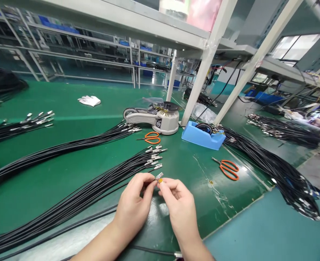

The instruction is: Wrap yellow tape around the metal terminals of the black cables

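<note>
My left hand [135, 203] pinches the end of a black cable [78, 226] just behind its metal connector [159, 176]. My right hand [177, 203] is closed in a pinch on a small piece of yellow tape [161, 180] at the connector. Both hands meet above the green mat [67, 174], near its front edge. A bundle of black cables with metal ends [108, 181] lies just left of the hands, its tips fanned out beyond my left fingers.
A grey tape dispenser machine [154, 117] and a blue tape dispenser [203, 135] stand behind the hands. Orange scissors [151, 137] lie by the machine, another pair [228, 169] to the right. More cable bundles [285, 174] lie right and left. A white glove [89, 100] lies far back.
</note>
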A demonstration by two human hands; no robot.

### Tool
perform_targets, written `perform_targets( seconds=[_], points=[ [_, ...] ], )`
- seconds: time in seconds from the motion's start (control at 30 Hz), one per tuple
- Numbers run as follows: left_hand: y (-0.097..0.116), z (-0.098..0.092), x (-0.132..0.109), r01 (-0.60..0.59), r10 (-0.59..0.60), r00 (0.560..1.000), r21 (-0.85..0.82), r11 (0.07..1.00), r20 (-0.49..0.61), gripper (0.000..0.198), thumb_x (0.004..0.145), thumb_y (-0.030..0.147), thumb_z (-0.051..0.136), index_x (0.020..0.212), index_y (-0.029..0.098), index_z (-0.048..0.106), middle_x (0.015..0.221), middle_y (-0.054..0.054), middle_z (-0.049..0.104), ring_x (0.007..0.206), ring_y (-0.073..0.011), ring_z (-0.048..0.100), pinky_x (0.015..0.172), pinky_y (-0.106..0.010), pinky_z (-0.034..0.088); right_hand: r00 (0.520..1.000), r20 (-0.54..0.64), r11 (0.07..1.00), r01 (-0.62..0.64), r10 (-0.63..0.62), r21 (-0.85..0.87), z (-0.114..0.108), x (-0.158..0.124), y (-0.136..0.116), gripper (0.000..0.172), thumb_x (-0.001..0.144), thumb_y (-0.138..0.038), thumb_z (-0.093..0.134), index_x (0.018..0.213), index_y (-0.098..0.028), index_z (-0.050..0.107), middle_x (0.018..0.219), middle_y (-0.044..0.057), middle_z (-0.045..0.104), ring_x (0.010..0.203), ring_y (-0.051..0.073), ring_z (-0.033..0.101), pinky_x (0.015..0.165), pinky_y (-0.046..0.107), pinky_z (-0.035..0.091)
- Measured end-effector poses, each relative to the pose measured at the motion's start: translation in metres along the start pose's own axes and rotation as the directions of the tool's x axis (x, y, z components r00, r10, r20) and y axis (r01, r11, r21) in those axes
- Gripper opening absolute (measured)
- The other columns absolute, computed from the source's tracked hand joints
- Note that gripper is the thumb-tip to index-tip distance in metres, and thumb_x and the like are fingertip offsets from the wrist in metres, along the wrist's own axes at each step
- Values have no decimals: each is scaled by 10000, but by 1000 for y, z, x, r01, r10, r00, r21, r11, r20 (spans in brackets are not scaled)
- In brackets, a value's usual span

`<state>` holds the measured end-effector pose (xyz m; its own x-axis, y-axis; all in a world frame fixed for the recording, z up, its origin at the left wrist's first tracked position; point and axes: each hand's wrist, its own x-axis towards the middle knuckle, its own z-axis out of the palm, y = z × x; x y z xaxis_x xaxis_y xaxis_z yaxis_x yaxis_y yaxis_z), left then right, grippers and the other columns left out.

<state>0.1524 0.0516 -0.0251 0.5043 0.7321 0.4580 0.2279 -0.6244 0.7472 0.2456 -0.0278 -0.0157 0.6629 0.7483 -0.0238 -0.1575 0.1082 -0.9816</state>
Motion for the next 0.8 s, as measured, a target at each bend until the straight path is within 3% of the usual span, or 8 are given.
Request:
perform_targets(
  seconds=[0.33,0.8],
  points=[
    [0,-6,2,-261,261,965,1,965,-6,162,856,52,480,839,198,549,786,12,600,747,-105,556,683,-221,469,999,-7,997,43,-43,-63,4,-3,-4,177,779,-297,637,678,-157,599,875,74,674,815,178,633,752,274,509],
    [0,-7,1,-299,299,954,-5,954,-5,203,853,17,482,919,185,576,816,-4,572,772,-99,537,697,-202,455,996,-8,994,86,-87,-73,6,-3,-5,155,790,-266,624,680,-157,610,817,48,669,769,155,624,712,247,498]
  ],
)
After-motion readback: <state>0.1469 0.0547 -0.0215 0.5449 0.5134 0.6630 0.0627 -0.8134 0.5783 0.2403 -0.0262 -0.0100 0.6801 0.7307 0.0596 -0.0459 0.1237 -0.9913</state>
